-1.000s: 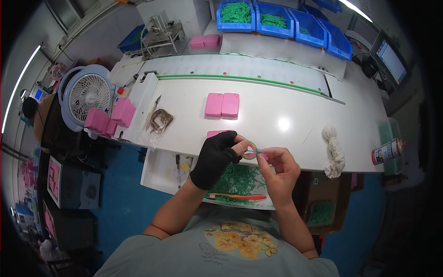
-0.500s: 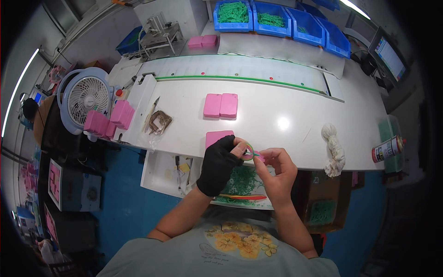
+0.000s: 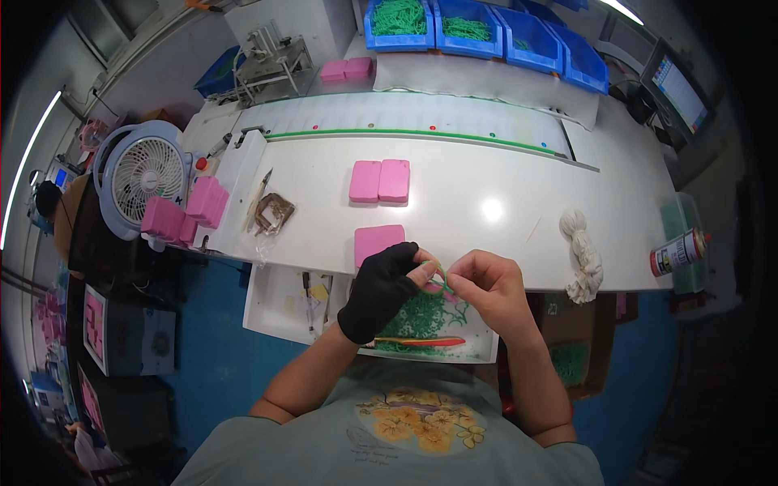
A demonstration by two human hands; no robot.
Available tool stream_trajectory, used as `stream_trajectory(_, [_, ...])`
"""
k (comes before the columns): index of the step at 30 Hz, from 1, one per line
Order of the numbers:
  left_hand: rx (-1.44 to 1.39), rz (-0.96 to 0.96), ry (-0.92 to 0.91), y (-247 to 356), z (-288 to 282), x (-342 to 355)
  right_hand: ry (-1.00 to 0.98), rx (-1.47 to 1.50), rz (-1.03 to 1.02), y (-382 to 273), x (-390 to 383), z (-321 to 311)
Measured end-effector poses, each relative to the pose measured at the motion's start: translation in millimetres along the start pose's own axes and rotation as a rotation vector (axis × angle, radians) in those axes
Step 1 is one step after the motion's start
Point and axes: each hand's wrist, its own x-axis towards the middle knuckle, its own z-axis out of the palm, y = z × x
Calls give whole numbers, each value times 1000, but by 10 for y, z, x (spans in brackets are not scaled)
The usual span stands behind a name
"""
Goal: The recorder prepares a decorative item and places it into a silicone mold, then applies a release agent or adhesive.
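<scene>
Left fingers (image 3: 423, 274) pinching the green ring (image 3: 444, 280) above the open drawer (image 3: 263, 304), right fingers (image 3: 463, 286) pinching its right edge; I'd best grip lightly, left side steady, so it doesn't warp.

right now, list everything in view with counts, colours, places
green loop: 1, green, between hands
pink blocks: 3, pink, mid-table; others left, back
table: 1, white, centre
bins: 4+, blue, far side
fan: 1, pale blue, left
textile bundle: 1, off-white, right
can: 1, red and white, right
monitor: 1, dark, far right
drawer: 1, white, below table
green pieces: uncounted, green, in drawer
carton: 1, brown, lower right
left hand: 1, black glove, holding loop
right hand: 1, bare, at loop
</scene>
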Motion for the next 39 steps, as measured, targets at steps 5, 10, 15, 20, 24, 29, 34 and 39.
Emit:
stream_trajectory(5, [-53,6,116,-42,101,-21,243,-163,-120,25,-62,206])
stream_trajectory(10, [-39,-23,125,-18,106,-34,351,-231,-198,54,-98,292])
stream_trajectory(15, [-69,-34,85,-15,87,-43,346,-388,-316,66,-120,281])
stream_trajectory(20, [-77,-25,86,39,84,-65,344,-607,-472,69,-147,285])
stream_trajectory(24, [-108,-12,107,73,136,-52,431,-393,-366,164,-156,347])
stream_trajectory(29, [-17,33,106,-26,85,-32,546,-308,-348,257,-153,445])
stream_trajectory(34, [76,81,140,-35,75,-4,639,-195,-297,361,-147,533])
stream_trajectory(39, [136,93,153,-49,64,1,650,-221,-315,426,-172,575])
